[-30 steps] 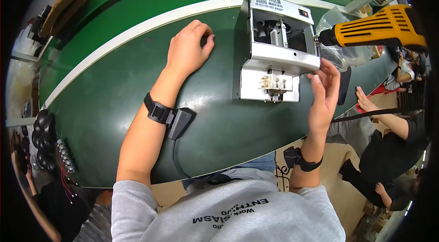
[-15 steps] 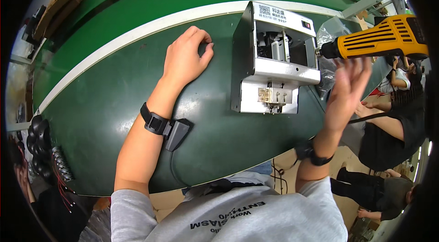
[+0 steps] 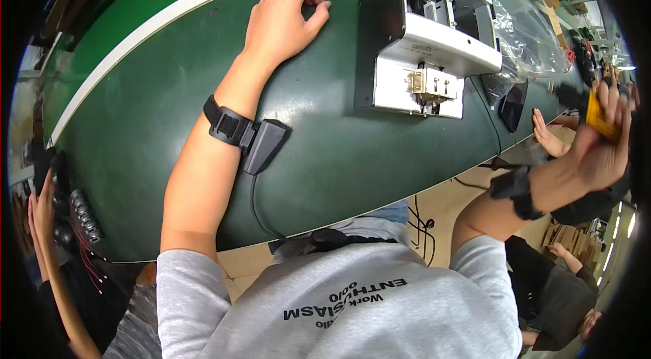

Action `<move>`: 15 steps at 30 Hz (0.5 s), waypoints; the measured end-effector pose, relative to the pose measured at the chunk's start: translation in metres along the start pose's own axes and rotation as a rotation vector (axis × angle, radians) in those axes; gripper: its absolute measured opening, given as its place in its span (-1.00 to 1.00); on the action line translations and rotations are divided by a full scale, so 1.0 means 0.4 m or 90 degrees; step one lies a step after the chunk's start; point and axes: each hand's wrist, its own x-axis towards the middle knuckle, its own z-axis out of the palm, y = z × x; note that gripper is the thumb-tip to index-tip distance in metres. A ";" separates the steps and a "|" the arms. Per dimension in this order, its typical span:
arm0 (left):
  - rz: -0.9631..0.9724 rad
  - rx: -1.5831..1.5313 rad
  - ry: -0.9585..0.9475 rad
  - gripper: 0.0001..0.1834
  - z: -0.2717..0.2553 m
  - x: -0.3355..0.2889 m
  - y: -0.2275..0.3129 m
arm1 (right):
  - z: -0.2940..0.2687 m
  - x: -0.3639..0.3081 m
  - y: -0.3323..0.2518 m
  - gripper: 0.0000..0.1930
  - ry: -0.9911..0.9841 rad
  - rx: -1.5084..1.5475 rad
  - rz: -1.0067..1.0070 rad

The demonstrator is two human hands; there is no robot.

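Drill [image 3: 598,115] — right grip [image 3: 605,143], near table edge [image 3: 468,166] | left grip [image 3: 281,23] — apart from machine [image 3: 441,49]

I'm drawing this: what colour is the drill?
The drill is yellow and black, seen best in the head view, though blurred.

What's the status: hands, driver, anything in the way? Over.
Right hand gripping yellow driver, blurred. Left hand curled over green tabletop, left of metal machine. Co-worker's hand at table edge, near driver in view.
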 end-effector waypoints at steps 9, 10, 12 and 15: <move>-0.258 -0.564 0.052 -0.33 -0.016 -0.203 0.240 | 0.280 -0.190 0.019 -0.89 -0.160 0.138 0.111; -0.280 -0.623 0.018 -0.33 -0.019 -0.233 0.259 | 0.288 -0.184 0.030 -0.89 -0.148 0.121 0.067; -0.289 -0.716 -0.094 -0.33 -0.026 -0.258 0.294 | 0.246 -0.160 0.052 -0.88 -0.188 0.124 0.044; -0.222 -0.720 -0.317 -0.43 -0.010 -0.266 0.308 | 0.250 -0.161 0.060 -0.82 -0.180 0.119 0.058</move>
